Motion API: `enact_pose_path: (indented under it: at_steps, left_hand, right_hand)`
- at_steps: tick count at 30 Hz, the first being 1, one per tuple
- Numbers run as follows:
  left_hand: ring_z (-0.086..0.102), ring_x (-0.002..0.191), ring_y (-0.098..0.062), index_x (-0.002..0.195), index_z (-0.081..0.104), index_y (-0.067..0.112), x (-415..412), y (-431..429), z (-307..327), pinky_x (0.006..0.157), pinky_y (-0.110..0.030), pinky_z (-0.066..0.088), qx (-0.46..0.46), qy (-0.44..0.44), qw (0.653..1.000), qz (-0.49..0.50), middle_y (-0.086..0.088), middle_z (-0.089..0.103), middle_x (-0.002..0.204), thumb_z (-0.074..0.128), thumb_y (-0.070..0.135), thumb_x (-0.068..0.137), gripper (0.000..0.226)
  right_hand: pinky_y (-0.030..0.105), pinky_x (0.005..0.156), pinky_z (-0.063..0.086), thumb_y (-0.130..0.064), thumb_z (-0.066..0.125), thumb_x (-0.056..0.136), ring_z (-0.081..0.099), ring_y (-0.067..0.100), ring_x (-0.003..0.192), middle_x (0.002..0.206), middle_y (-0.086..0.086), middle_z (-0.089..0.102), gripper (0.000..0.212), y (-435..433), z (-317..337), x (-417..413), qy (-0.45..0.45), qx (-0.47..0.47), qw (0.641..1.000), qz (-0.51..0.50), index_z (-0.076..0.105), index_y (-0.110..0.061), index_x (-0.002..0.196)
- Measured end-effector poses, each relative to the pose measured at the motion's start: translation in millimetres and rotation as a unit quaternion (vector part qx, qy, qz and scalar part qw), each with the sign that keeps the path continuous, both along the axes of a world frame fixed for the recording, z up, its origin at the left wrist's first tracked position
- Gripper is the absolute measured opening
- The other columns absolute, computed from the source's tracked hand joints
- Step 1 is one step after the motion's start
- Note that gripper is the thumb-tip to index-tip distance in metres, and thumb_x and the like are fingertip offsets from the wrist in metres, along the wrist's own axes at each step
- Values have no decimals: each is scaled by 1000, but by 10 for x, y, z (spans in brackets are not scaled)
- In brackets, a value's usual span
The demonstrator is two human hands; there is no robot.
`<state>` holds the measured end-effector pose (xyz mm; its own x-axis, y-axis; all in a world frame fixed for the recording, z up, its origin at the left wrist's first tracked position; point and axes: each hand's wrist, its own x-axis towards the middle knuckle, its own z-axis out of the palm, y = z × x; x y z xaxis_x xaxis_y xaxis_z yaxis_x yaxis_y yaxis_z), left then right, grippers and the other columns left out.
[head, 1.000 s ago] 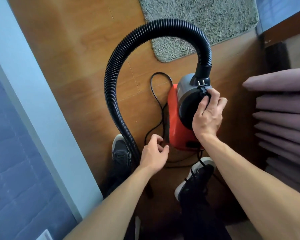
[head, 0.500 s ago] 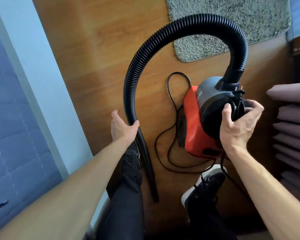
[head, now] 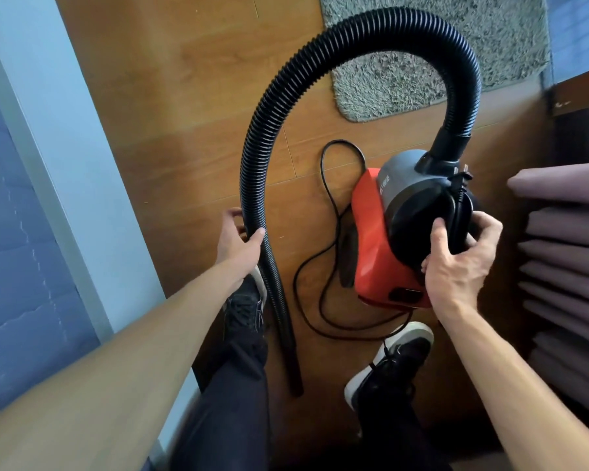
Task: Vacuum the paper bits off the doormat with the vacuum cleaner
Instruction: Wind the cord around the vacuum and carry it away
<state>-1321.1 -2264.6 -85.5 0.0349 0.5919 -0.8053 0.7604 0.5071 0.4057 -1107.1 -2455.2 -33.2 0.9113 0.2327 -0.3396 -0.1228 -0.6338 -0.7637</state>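
**Red canister vacuum held above a wooden floor**

Warm orange-brown wooden floor (head: pixel 198 107) fills the scene, seen from the wearer's head looking down. At the top lies a shaggy grey-green doormat (head: pixel 422 45), its rounded lower corner reaching toward the middle; any paper bits on it are too small to make out.

Just below the mat, right of centre, is the vacuum cleaner (head: pixel 381 246): a compact canister with a bright red angular body and a grey and black rounded top. A ribbed black hose (head: pixel 276 93) rises from its top, arches over the mat's corner and drops down the left side to a smooth black tip near the person's left shoe. A thin black power cord (head: pixel 323 185) loops on the floor beside the body.

The right hand (head: pixel 456 260) grips the vacuum's black rounded end, fingers curled around it with the thumb on the near face. The left hand (head: pixel 238 239) cups the descending hose, fingers partly wrapped behind it and thumb across the front.

Stacked mauve cushions (head: pixel 568 260) stand at the right.
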Motion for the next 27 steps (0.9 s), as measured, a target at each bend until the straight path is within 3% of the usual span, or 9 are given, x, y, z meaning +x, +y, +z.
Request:
enact_pose_path:
  at_steps: [2,4,6,8,12,16,20,23,27]
  left_hand:
    - [62,92,-9,119,41,32,-15,-3,83,71,-22,45,10,-26,1000,-12,-3,63,111,61,21,99,31]
    - [64,97,-16,118,41,37,-18,20,181,82,-32,55,18,-53,998,-15,-4,62,110,61,23,98,31]
    - [66,99,-18,118,41,42,2,58,301,90,-41,57,25,-71,997,-22,-5,62,110,62,26,98,33]
    - [66,98,-16,120,41,42,49,95,448,86,-35,57,37,-86,995,-23,-7,63,111,62,28,98,34]
    - [66,95,-17,122,42,40,195,167,827,71,-18,47,67,-114,991,-26,-13,63,109,62,29,98,33]
    - [65,87,-12,127,42,39,373,285,1240,67,-19,48,90,-128,987,-33,-12,64,108,61,35,97,35]
    - [63,85,-11,137,41,38,501,377,1686,68,-24,50,116,-132,983,-58,-9,62,109,59,41,98,44]
    - [63,100,-25,135,41,43,539,425,2028,87,-45,57,133,-133,980,-65,-8,61,114,58,54,92,47]
    - [62,106,-26,135,44,39,676,584,2620,93,-49,54,157,-144,975,-62,-4,63,124,61,51,92,49]
  right_hand:
    - [31,45,45,-37,63,94,53,18,42,76,1,62,27,2,12,1,-7,-3,1000,-9,39,-37,105]
    - [44,50,50,-44,64,92,55,26,48,74,-4,63,26,20,62,-9,-20,-9,1000,-22,39,-44,100]
    - [52,57,52,-44,63,92,57,28,55,70,-10,65,26,38,159,-9,-38,-18,999,-27,40,-39,103]
    - [53,63,52,-44,63,93,60,29,59,70,-19,65,29,54,290,9,-54,-19,998,-23,42,-31,108]
    - [59,61,51,-51,61,91,61,39,60,71,-2,65,34,128,578,83,-51,-14,998,-23,41,-32,110]
    - [51,65,53,-39,62,94,61,35,61,69,-7,62,31,353,1012,157,-77,-5,997,-14,43,-24,114]
    - [32,62,48,-28,62,96,58,14,56,67,-11,59,30,624,1526,229,-97,23,995,-16,44,-14,115]
    - [12,61,40,-21,60,95,57,-6,59,71,-16,56,29,826,1966,305,-102,23,994,-25,46,-9,117]
    - [25,67,42,-24,59,94,58,-2,65,74,-13,60,29,1087,2649,388,-100,24,994,-22,46,-17,118]
